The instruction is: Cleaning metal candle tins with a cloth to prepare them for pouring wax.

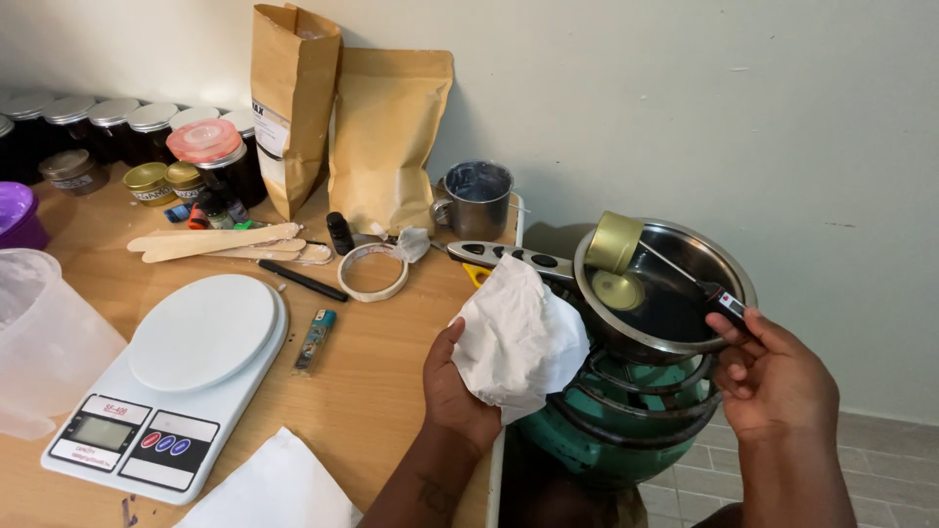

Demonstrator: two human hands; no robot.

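Left hand (452, 376): fingers closed on a crumpled white cloth (516, 337), soft and light.
Right hand (773, 376): fingers pinched the probe thermometer (722, 299) head; thin, stiff stem.
Pot (675, 328): likely hot; take by its left handle (504, 256).

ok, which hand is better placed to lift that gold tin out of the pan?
Right, probably. The right hand holds the probe thermometer, whose tip reaches the gold tin in the pan. The left hand is occupied gripping a white cloth by the pan handle.
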